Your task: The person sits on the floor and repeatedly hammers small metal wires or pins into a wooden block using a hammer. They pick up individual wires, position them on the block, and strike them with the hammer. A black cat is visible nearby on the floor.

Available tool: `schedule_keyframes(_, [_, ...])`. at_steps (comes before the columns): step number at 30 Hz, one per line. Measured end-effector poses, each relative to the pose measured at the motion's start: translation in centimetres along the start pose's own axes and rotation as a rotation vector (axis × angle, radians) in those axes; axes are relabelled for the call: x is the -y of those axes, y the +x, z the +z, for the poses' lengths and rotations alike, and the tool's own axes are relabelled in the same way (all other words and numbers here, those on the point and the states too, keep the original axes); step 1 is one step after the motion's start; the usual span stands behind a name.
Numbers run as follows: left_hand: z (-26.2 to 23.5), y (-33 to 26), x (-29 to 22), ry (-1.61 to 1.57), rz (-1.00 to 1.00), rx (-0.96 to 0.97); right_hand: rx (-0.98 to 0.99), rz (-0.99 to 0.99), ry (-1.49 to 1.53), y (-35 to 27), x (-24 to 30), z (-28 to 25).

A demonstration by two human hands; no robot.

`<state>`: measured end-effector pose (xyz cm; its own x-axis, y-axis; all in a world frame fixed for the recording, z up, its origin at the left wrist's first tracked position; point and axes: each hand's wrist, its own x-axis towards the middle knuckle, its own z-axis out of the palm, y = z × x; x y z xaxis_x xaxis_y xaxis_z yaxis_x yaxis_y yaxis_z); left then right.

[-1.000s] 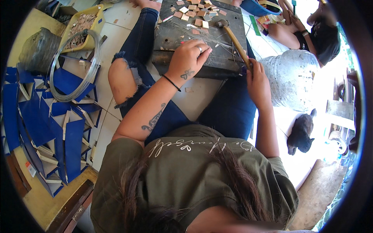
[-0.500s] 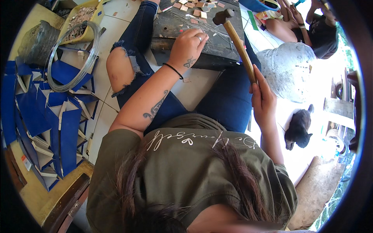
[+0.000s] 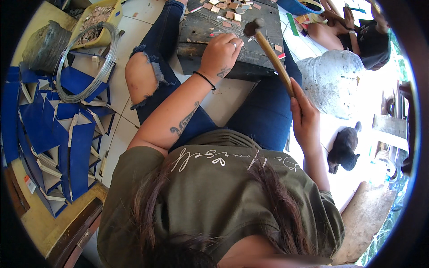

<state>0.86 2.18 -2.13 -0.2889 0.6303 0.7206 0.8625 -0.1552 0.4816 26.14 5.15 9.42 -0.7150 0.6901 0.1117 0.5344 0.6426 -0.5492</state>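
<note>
My right hand is wrapped round the wooden handle of a hammer, its dark metal head raised near the bench. At the near edge of a dark wooden bench, my left hand has its fingers pressed together; whatever they hold is hidden. Thin metal wires lie scattered just beyond that hand. Several small wooden pieces are strewn farther back on the bench top.
Blue angular pieces with pale wooden edges are heaped at left, with a wire coil over them. A yellow tub holds wood bits. On the right are a grey rounded container, a black cat and another person.
The hammer head has shifted slightly left and down. My left hand has moved a little to the right, its fingers still together. The bench also sits slightly farther right in view.
</note>
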Motion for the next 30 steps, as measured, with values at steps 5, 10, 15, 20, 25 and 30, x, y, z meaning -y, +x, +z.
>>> schedule_keyframes(5, [0.3,-0.1,0.1,-0.037,0.010,-0.047,-0.107,-0.089,0.048,-0.2,-0.3,0.4])
schedule_keyframes(10, [0.4,-0.2,0.2,-0.022,-0.007,-0.030,-0.049,-0.032,0.059,-0.3,-0.5,0.6])
schedule_keyframes(15, [0.4,-0.2,0.2,-0.017,-0.001,-0.025,-0.024,-0.036,0.031,-0.1,-0.5,0.4])
schedule_keyframes(20, [0.5,-0.3,0.2,-0.014,0.012,-0.043,-0.147,-0.183,0.016,0.1,-0.7,1.3])
schedule_keyframes(25, [0.1,0.1,0.2,0.021,0.025,-0.028,-0.107,-0.079,0.051,0.1,-0.9,0.8])
schedule_keyframes(30, [0.2,-0.2,0.0,0.009,0.012,-0.018,0.068,0.065,0.024,0.2,-0.9,0.7])
